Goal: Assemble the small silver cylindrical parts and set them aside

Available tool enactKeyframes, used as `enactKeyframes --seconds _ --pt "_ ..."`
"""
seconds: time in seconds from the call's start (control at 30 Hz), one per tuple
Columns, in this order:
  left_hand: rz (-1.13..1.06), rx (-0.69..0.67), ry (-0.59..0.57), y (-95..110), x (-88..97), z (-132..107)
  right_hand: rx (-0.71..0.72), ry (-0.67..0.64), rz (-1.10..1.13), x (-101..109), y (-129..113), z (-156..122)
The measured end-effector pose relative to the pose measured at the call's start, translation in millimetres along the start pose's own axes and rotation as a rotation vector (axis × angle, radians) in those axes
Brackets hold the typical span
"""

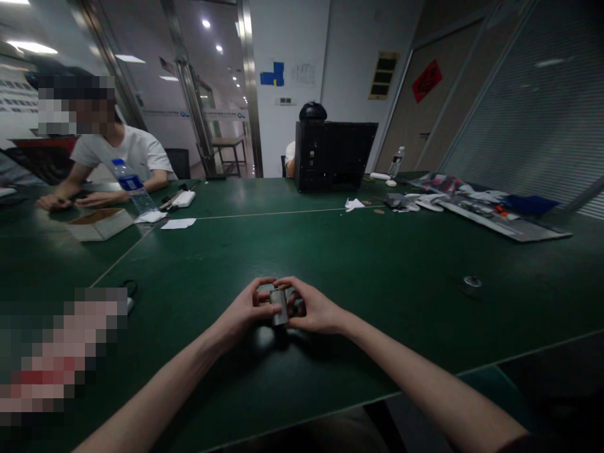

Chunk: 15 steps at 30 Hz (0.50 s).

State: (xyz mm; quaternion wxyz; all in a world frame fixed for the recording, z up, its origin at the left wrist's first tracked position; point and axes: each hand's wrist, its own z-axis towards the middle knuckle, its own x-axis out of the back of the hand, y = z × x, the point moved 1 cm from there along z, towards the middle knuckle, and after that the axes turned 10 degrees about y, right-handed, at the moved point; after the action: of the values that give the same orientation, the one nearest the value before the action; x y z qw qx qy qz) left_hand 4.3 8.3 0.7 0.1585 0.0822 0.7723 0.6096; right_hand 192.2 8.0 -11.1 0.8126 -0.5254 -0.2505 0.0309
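Bare forearms converge: left hand and right hand, fingers curled shut around one brushed-silver metal cylinder (long axis near upright), over dark green tabletop.

Fingers hide part of the silver metal cylinder; behind the boxy black computer case, a seated co-worker shows only dark hair and a white sleeve; right of that case, printed papers are too small to read.

A long green surface stretched below a white wall, with a metal-framed glass partition to the left, grey slatted blinds to the right, and round ceiling lights beyond.
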Motion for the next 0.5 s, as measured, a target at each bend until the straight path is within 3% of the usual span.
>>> enactKeyframes --seconds 0.27,0.5 --pt "0.075 -0.094 0.034 0 0.6 4 0.103 0.004 -0.068 1 -8 -2" --pt "0.334 -0.218 0.113 4 -6.4 0 0.108 -0.029 -0.070 6 -12 -1"
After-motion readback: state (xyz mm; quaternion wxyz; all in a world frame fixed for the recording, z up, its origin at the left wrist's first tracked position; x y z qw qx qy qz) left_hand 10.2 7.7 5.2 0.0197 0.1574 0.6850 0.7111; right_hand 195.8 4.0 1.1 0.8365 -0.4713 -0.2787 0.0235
